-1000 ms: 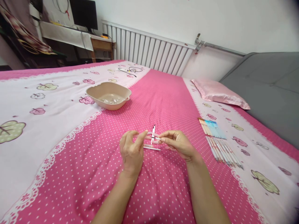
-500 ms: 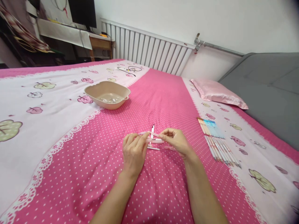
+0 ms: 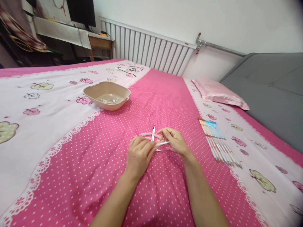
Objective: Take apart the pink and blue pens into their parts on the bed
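Both hands meet over a few loose pens [image 3: 151, 135] lying on the pink dotted bedspread [image 3: 99, 164]. My left hand [image 3: 140, 154] pinches one end of a thin white-and-pink pen [image 3: 163, 143]. My right hand [image 3: 174, 142] has its fingers curled round the other end of that same pen. A white pen with a dark tip [image 3: 153, 132] lies just beyond the fingers, pointing away from me.
A beige bowl [image 3: 107, 95] with small white bits inside sits at the far left. A row of several pens [image 3: 217, 138] lies to the right. Behind are a pink pillow [image 3: 219, 94], a grey sofa [image 3: 272, 94] and a white radiator [image 3: 149, 50].
The hands have drawn closer together on the pen, and the left hand has shifted right. The view has tilted slightly, so the bowl and pens sit a little higher and further left.
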### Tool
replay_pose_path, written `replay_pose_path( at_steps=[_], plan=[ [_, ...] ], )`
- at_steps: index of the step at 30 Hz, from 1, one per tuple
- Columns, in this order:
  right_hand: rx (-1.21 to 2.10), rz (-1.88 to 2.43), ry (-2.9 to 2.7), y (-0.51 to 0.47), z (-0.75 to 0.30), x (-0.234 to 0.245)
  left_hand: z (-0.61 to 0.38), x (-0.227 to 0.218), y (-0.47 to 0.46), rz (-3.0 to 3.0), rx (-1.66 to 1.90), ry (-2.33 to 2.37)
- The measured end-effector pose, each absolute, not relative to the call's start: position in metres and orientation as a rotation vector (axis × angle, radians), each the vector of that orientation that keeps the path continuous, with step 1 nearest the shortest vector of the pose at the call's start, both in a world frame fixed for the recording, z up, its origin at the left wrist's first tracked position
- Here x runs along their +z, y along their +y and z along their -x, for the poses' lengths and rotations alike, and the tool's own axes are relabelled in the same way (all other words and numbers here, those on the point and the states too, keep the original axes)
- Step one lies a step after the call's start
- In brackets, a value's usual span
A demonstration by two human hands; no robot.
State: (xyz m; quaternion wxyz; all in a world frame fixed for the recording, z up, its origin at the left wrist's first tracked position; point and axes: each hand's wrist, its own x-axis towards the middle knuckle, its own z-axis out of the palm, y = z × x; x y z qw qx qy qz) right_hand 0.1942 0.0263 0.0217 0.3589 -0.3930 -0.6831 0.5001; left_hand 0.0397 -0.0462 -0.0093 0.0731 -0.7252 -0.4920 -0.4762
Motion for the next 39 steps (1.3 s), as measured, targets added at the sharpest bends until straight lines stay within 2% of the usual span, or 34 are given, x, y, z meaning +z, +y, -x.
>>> replay_pose_path(
  at_steps=[16,31,36,39],
  plan=[
    [1.459,0.784,-1.454,0.011,-0.175,0.025,-0.043,-0.013,-0.048,2.210,-1.503,-1.456],
    [1.391,0.674,-1.377,0.002,-0.171,0.038,-0.043,-0.011,-0.047,2.185,-1.472,-1.489],
    [1.213,0.842,-1.236,0.015,-0.189,0.039,-0.039,-0.008,-0.048,1.946,-1.609,-1.697],
    [1.138,1.082,-1.371,0.027,-0.210,0.034,-0.036,-0.007,-0.048,1.793,-1.713,-1.821]
  ],
)
